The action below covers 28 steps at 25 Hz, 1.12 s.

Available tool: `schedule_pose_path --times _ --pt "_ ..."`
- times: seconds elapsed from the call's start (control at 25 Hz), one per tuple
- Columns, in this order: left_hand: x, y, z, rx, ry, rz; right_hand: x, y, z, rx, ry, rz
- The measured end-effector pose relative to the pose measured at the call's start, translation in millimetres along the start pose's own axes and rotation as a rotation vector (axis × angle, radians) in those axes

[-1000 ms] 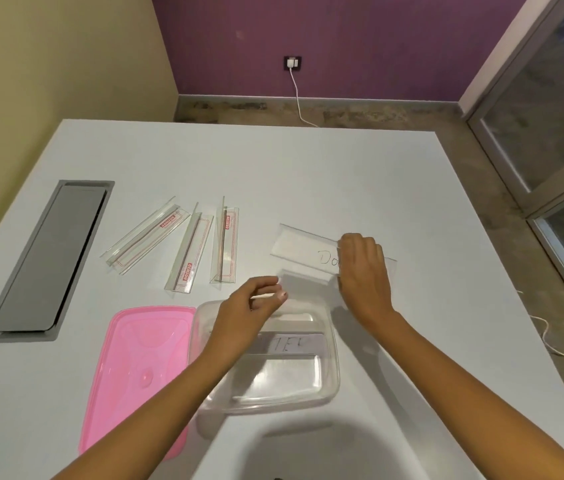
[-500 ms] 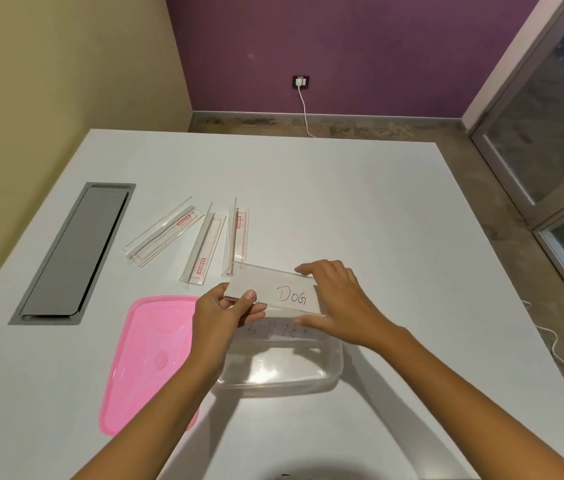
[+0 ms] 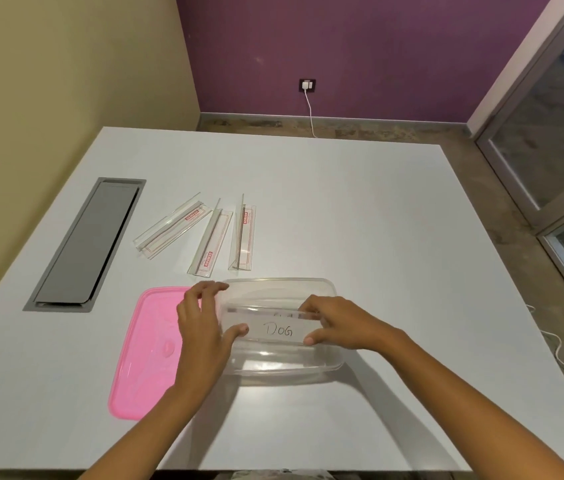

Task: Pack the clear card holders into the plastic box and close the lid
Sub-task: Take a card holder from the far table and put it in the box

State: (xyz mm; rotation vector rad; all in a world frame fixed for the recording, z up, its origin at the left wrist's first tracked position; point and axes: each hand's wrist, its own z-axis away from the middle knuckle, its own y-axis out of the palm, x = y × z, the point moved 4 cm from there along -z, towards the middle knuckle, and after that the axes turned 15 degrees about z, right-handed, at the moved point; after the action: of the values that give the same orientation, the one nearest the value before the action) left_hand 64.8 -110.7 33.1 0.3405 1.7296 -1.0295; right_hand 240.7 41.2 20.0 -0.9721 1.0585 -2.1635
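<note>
One "DOG" card holder, pinched by left hand and right hand, is inside the plastic box.

White table: box, pink lid, three holders

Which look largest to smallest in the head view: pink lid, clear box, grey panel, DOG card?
Box and lid: alike, lid partly behind the left hand.
Panel: narrower, but farther, so unsure.
Card: smallest.
</note>
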Motion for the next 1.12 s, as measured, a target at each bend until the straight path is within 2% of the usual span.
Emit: schedule_pose_path --times 0.16,0.4,0.64,0.88,0.96,1.04,1.12 --pt "17 7 8 0.26 0.299 -0.398 9 25 -10 0.05 0.049 0.047" --pt "28 19 9 0.392 0.276 -0.576 11 52 -19 0.182 0.061 0.108" --pt "37 33 -2 0.47 0.195 -0.561 10 59 -22 0.168 0.047 0.251" --pt "41 34 -4 0.514 0.189 -0.573 12 63 -26 0.092 0.075 0.328" --pt "38 31 -4 0.504 0.243 -0.541 12 60 -25 0.063 0.074 0.293" --pt "33 24 -8 0.413 0.303 -0.458 15 52 -22 -0.011 0.066 0.207" --pt "33 13 -22 0.233 0.247 -0.338 18 40 -21 -0.155 0.072 0.1"
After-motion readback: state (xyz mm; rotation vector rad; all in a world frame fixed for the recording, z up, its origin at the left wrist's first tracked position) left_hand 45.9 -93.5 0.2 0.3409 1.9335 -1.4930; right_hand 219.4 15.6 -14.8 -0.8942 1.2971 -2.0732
